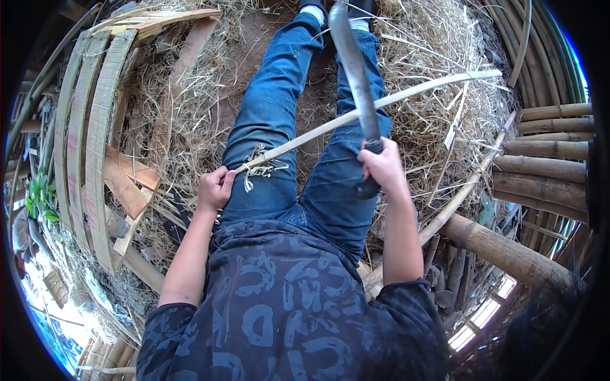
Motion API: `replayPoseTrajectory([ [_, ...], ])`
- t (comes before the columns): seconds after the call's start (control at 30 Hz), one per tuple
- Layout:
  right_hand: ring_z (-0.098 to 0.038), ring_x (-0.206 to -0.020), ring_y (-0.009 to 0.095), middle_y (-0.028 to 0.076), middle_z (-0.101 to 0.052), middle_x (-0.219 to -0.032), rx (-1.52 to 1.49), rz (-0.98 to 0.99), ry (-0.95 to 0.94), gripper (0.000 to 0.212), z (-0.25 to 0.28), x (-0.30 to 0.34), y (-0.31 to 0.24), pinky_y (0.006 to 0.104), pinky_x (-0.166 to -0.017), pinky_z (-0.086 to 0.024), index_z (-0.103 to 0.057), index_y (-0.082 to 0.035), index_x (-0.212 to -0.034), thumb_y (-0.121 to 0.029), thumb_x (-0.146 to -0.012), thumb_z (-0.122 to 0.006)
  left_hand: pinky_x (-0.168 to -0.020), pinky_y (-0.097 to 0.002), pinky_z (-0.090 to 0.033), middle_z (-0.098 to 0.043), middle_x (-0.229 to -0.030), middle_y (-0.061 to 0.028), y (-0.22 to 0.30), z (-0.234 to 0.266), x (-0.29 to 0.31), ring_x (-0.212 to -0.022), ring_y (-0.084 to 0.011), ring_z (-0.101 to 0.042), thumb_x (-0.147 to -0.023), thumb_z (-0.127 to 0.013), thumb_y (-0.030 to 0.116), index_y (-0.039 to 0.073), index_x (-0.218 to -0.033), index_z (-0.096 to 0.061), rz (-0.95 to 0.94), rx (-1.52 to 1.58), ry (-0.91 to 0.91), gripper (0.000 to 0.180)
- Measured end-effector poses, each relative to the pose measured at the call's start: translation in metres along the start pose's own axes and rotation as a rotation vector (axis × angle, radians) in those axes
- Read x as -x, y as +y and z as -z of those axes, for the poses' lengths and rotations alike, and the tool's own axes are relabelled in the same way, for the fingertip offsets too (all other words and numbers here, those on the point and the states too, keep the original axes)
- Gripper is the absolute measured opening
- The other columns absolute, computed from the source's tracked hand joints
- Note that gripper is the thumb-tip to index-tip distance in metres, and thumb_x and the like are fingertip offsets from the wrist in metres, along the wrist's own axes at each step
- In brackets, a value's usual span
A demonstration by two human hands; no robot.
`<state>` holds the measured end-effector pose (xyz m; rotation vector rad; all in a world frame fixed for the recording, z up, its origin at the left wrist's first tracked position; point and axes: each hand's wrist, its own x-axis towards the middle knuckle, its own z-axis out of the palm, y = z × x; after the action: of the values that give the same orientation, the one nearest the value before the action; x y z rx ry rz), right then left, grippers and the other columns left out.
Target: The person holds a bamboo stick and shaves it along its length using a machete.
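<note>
My left hand (216, 188) is closed on the near end of a long, pale bamboo strip (419, 91), which slants across my thighs and rises to the far right. In my right hand (385, 166) is the dark handle of a machete (353, 60). Its long curved blade points away from me and crosses the strip, over my right leg; whether the two touch I cannot tell. Thin curled shavings (257, 168) cling around the strip beside my left hand, above my left thigh in blue jeans (254, 136).
Dry straw and shavings (432, 47) cover the ground on both sides of my outstretched legs. A wooden slatted frame (95, 127) stands at the left, with board pieces (124, 190) beside it. Bamboo poles (540, 171) line the right side, and a thick one (502, 251) lies near my right elbow.
</note>
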<state>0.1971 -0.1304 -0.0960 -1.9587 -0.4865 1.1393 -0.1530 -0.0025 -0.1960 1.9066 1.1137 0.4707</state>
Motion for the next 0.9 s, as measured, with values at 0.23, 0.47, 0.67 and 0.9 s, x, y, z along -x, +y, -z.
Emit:
replayPoseTrajectory([
  [0.23, -0.048, -0.039, 0.011, 0.004, -0.051, -0.056, -0.192, 0.04, 0.156, 0.007, 0.01, -0.02, -0.001, 0.0265, -0.037, -0.041, -0.052, -0.001, -0.074, 0.002, -0.072, -0.057, -0.042, -0.0327, -0.031, -0.04, -0.047, -0.0117, -0.005, -0.002, 0.0, -0.039, -0.0191, -0.039, -0.088, -0.06, 0.022, 0.0, -0.061, -0.048, 0.024, 0.034, -0.006, 0.037],
  [0.47, -0.049, -0.038, 0.012, 0.004, -0.051, -0.054, -0.22, 0.002, 0.169, 0.007, 0.003, -0.013, 0.01, 0.0268, -0.037, -0.042, -0.052, -0.001, -0.07, 0.002, -0.073, -0.058, -0.042, -0.0323, -0.03, -0.038, -0.046, -0.0113, -0.008, -0.003, 0.0, -0.039, -0.0184, -0.037, -0.089, -0.06, 0.022, 0.0, -0.061, -0.048, -0.001, 0.013, -0.003, 0.037],
  [0.67, -0.051, -0.042, 0.011, 0.003, -0.054, -0.057, -0.11, -0.027, 0.077, 0.005, -0.029, 0.004, 0.013, 0.0269, -0.039, -0.042, -0.054, 0.0, -0.074, -0.001, -0.073, -0.059, -0.042, -0.0314, -0.029, -0.037, -0.046, -0.0083, 0.001, -0.008, 0.003, -0.041, -0.0141, -0.035, -0.09, -0.059, 0.023, 0.001, -0.061, -0.048, 0.01, 0.013, 0.039, 0.038],
  [0.9, -0.052, -0.043, 0.011, 0.003, -0.055, -0.058, 0.044, -0.005, -0.078, 0.009, -0.034, 0.013, 0.003, 0.0273, -0.041, -0.042, -0.056, 0.001, -0.079, -0.004, -0.072, -0.06, -0.042, -0.0301, -0.029, -0.038, -0.046, -0.0066, 0.0, -0.008, 0.005, -0.041, -0.0117, -0.035, -0.09, -0.06, 0.023, 0.0, -0.063, -0.051, 0.039, 0.058, 0.039, 0.036],
])
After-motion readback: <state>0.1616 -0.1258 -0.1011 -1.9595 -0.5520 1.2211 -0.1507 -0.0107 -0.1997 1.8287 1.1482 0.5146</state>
